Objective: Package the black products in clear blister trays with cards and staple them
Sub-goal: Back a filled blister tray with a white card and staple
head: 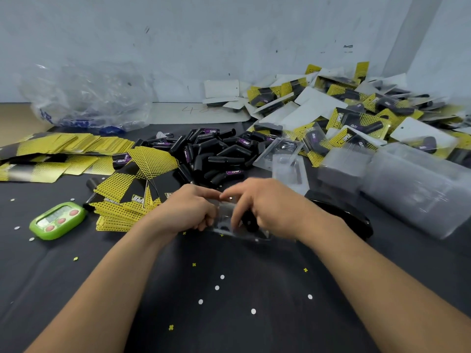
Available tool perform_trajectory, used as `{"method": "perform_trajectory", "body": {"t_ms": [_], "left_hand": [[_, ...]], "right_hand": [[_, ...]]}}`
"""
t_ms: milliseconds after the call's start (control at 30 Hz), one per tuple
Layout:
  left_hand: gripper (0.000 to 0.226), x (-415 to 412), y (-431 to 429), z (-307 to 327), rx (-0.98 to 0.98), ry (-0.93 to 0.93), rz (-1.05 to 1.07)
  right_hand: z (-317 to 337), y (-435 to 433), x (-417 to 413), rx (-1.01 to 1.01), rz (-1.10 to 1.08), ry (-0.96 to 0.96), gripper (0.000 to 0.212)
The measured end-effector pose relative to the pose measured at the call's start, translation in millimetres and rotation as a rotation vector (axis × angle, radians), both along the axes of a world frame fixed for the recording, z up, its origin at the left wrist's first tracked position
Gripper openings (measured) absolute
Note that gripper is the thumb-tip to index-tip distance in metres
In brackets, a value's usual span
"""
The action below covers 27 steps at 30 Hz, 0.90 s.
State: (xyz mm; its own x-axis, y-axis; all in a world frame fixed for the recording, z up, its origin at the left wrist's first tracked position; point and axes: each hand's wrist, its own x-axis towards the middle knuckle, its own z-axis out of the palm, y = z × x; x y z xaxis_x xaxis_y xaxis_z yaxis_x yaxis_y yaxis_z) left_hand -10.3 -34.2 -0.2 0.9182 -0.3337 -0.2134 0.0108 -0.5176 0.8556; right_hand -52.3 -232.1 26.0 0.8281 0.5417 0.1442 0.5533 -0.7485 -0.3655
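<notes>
A clear blister tray (225, 226) lies on the dark table between my hands, with a black product (248, 220) in it. My left hand (188, 210) grips the tray's left edge with curled fingers. My right hand (265, 202) curls over the tray's right part and the product; its fingertips are blurred. Behind them lies a heap of loose black products (216, 151). Yellow-and-black cards (125, 202) are stacked just left of my left hand. A black stapler (341, 210) sits right of my right wrist.
More cards (51, 154) spread at the far left. A green timer (58, 220) lies near the left. Stacked clear trays (407, 182) stand at the right, finished packs (356, 115) pile behind them, and a plastic bag (86, 95) sits at the back left. Paper dots litter the table.
</notes>
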Motion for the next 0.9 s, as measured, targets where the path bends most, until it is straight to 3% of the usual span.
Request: {"method": "perform_trajectory", "body": {"t_ms": [100, 233, 367, 433, 567, 633, 900], "left_hand": [[0.047, 1.2, 0.4, -0.7, 0.023, 0.002, 0.011], [0.046, 2.5, 0.9, -0.3, 0.035, -0.024, 0.027], [0.044, 0.9, -2.6, -0.8, 0.049, -0.052, 0.042], [0.040, 0.9, -3.3, -2.1, 0.041, -0.076, 0.065], [0.033, 2.1, -2.1, -6.5, 0.034, -0.141, 0.107], [0.028, 3.5, -1.3, -8.2, 0.043, -0.157, 0.109], [0.030, 5.5, -2.4, -11.1, 0.040, -0.188, 0.130]], "right_hand": [[-6.0, -3.9, 1.1, -0.016, -0.032, 0.082, 0.063], [-0.6, -14.3, -1.4, 0.269, -0.096, 0.242, 0.052], [-7.1, -8.4, -8.5, 0.416, -0.106, 0.216, 0.039], [-11.4, -2.6, -10.3, 0.400, -0.125, 0.150, 0.047], [-19.2, 7.0, -12.5, 0.238, -0.191, -0.016, 0.083], [-19.1, 7.3, -12.8, 0.186, -0.262, -0.021, 0.087], [-13.8, 1.5, -5.3, 0.319, -0.351, 0.147, 0.031]]}}
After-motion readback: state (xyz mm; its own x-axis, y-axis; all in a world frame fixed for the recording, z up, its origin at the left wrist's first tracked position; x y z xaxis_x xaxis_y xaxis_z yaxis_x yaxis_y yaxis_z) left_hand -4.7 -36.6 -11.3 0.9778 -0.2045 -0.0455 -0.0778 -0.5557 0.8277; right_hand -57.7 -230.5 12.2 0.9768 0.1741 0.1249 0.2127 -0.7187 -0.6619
